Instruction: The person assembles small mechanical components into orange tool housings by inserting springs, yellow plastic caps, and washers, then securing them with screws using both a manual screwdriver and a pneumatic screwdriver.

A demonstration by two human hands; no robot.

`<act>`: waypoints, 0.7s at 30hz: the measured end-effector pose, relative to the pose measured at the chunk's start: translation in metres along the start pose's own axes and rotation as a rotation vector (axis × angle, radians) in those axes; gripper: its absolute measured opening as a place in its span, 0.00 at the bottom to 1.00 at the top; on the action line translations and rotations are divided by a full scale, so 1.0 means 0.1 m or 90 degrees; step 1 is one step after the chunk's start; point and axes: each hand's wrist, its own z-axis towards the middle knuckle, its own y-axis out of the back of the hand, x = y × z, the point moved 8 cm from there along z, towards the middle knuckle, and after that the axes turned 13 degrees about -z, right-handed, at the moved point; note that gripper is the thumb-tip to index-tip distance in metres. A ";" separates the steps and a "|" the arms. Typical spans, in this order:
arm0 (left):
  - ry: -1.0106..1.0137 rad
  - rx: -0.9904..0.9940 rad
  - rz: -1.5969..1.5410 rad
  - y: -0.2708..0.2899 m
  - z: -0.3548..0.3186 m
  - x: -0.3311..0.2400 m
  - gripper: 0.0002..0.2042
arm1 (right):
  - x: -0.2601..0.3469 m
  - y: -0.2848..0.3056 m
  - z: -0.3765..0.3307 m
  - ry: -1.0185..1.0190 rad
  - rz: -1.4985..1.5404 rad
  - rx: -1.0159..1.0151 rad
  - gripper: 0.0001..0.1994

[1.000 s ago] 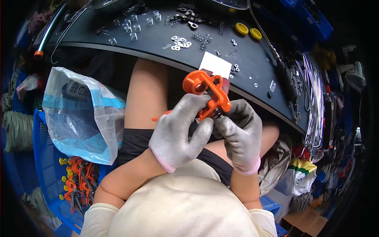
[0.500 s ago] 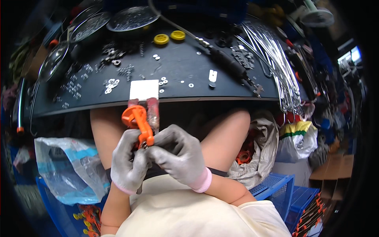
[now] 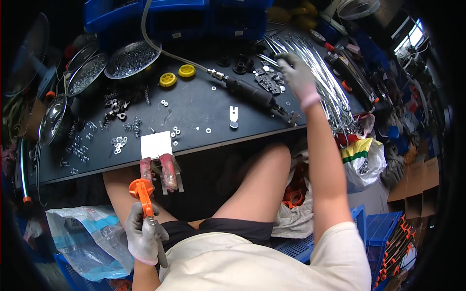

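Observation:
My left hand (image 3: 141, 237), in a grey glove, is closed round an orange plastic handle-like piece (image 3: 144, 196) with a round flange on top. A grey metal bar (image 3: 161, 252) hangs down beside that hand; whether it joins the orange piece is hidden. My right hand (image 3: 297, 77), gloved too, is stretched out over the far right of the bench, its fingers apart. Its fingertips are at the near-left side of a bundle of bent metal rods (image 3: 323, 80), beside small dark metal plates (image 3: 268, 80). Contact with a rod cannot be made out.
A black air tool (image 3: 250, 92) with a hose lies mid-bench. Two yellow wheels (image 3: 168, 80), springs (image 3: 80, 148), washers (image 3: 119, 143) and a slotted metal plate (image 3: 233, 116) lie around. A white-topped fixture with red-wrapped prongs (image 3: 168, 169) juts over the bench edge. Metal bowls (image 3: 131, 60) stand far left.
My right hand has left the orange piece and swung out to the far right rods. My left hand has lowered and moved left with the orange piece. The view has shifted.

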 end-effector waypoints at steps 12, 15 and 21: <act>-0.027 -0.045 -0.050 0.01 0.09 -0.13 0.13 | -0.34 -1.09 0.68 0.104 -0.351 0.389 0.14; -0.060 -0.059 -0.069 0.00 0.14 -0.18 0.13 | -0.28 -1.04 0.64 0.228 -0.444 0.303 0.12; -0.058 -0.031 -0.059 0.01 0.20 -0.27 0.14 | -0.25 -0.69 0.56 0.195 -0.435 0.041 0.08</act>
